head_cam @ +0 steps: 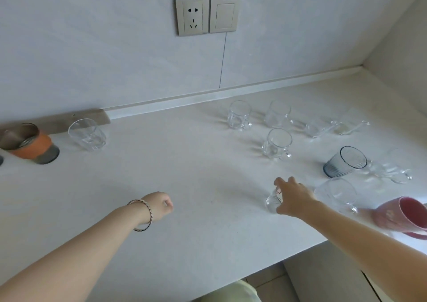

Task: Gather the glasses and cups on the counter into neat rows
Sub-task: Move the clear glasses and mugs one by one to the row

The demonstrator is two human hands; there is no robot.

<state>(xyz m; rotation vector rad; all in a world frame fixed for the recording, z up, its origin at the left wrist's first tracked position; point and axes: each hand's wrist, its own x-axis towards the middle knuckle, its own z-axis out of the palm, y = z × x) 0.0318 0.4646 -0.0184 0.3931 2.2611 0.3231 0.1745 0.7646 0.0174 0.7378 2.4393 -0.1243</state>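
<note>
My right hand [293,196] grips a small clear glass [273,201] standing on the white counter [184,174]; the hand hides most of it. Curled into a loose fist, my left hand [161,205] hovers over the bare middle of the counter and holds nothing. Several clear glass mugs stand at the back right, among them one [239,115] and another [277,143] nearer me. A blue-grey tumbler [345,161] and a clear glass [336,194] sit right of my hand. A pink mug [402,213] is at the right edge. Far left stand a clear glass [86,134] and an orange tumbler [28,143].
A wall with a power socket [191,16] and a switch [224,14] rises behind the counter. A side wall closes the right end. The counter's front edge runs diagonally at the lower right, with floor below it.
</note>
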